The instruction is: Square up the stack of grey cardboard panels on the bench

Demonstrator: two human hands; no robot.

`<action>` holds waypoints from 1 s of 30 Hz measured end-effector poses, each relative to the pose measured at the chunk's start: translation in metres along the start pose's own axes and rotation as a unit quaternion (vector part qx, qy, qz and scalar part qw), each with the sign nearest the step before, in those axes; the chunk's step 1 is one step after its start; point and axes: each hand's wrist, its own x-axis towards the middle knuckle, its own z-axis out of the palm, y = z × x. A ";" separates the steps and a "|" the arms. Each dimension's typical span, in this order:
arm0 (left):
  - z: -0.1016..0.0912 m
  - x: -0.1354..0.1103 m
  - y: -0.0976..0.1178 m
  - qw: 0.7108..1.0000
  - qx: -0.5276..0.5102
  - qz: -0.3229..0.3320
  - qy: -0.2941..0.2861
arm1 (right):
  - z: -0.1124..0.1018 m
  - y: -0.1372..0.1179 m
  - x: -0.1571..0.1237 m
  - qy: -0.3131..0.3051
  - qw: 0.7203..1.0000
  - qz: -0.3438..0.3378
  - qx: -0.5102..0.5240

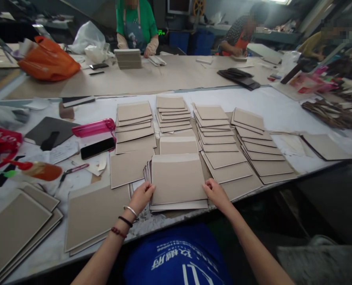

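A grey-beige cardboard panel [178, 178] with a pale strip along its far edge lies over a small pile of similar panels near the table's front edge. My left hand [144, 192] pinches its left edge between thumb and fingers. On the opposite side my right hand [213, 190] grips the right edge the same way. Beneath the near edge, another panel [180, 204] shows with a whitish border. Just beyond sits a further panel [178, 145], partly covered. Left of the pile, a loose panel [131, 166] lies flat.
Overlapping rows of panels [223, 158] fan out beyond and to the right. At left lie a black phone [97, 148], a pink case [94, 128], a glue bottle [42, 170] and larger boards [89, 213]. Across the table, a person in green [137, 23] stands by a stack [127, 59].
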 end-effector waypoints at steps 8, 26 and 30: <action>-0.004 -0.003 0.003 0.998 0.060 -0.009 0.003 | -0.001 -0.008 0.001 -0.004 0.998 0.000 -0.055; -0.009 0.004 0.002 0.995 0.092 -0.032 -0.038 | -0.001 -0.017 0.002 -0.014 0.992 0.037 -0.118; -0.010 0.008 -0.004 0.993 0.100 -0.020 -0.062 | -0.002 -0.025 0.000 -0.011 0.990 0.067 -0.123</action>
